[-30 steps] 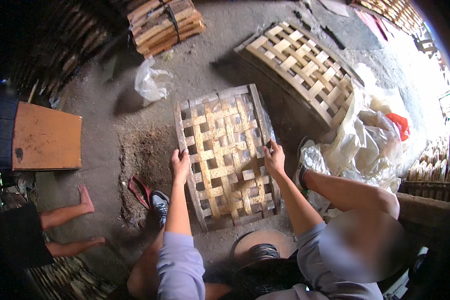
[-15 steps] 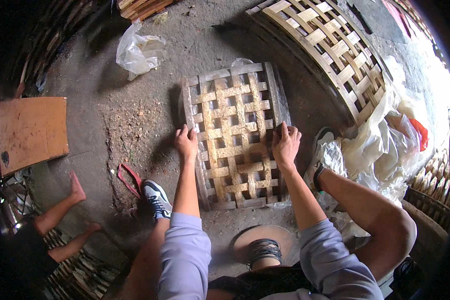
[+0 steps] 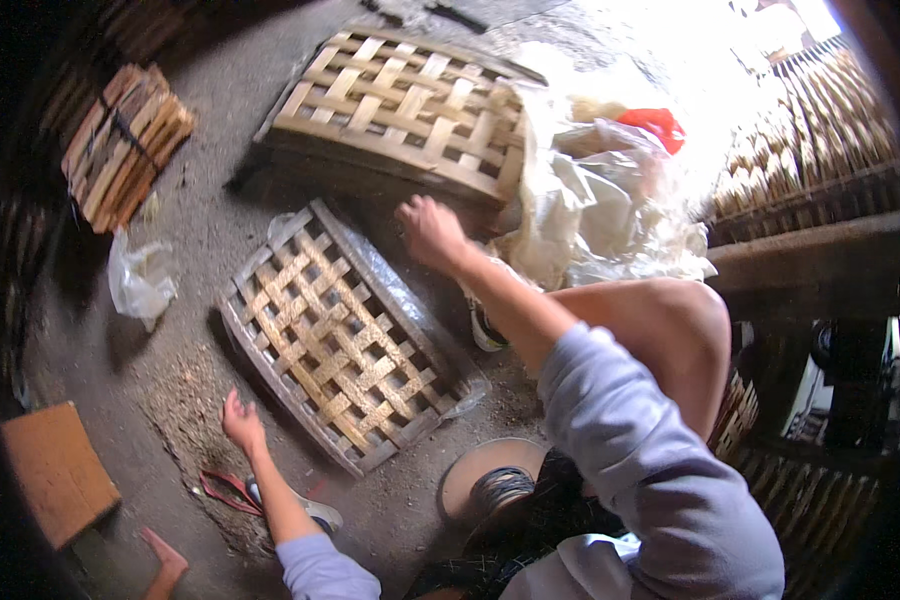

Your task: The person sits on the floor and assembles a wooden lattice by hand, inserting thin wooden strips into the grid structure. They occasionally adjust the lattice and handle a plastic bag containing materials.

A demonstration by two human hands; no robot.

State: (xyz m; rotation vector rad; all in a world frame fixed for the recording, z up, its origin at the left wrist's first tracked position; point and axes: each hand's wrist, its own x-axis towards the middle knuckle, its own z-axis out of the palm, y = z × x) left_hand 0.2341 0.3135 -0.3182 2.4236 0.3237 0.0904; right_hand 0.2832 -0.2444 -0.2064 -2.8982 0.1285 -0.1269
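A woven bamboo-slat panel (image 3: pixel 335 345) in a grey wooden frame lies tilted on the dirt floor before me, with clear plastic showing along its right side and lower corner. My left hand (image 3: pixel 240 422) hovers beside its left edge, fingers apart and loosely bent, holding nothing. Off the panel's upper right side is my right hand (image 3: pixel 435 230), a little blurred, its fingers bent and nothing seen in them. It is close to the near edge of a larger woven panel (image 3: pixel 400 105), and I see no contact.
Crumpled white plastic sheeting (image 3: pixel 570 210) with a red piece (image 3: pixel 655 128) lies at the right. A tied wood bundle (image 3: pixel 125 145), a clear plastic bag (image 3: pixel 140 278) and an orange-brown board (image 3: pixel 60 472) are at left. A person's bare foot (image 3: pixel 165 550) shows lower left. A round disc (image 3: pixel 465 475) lies below the panel.
Both hands have let go of the smaller panel's sides; the right one has moved up toward the larger panel. The view has turned to the right, so both panels appear farther left and rotated.
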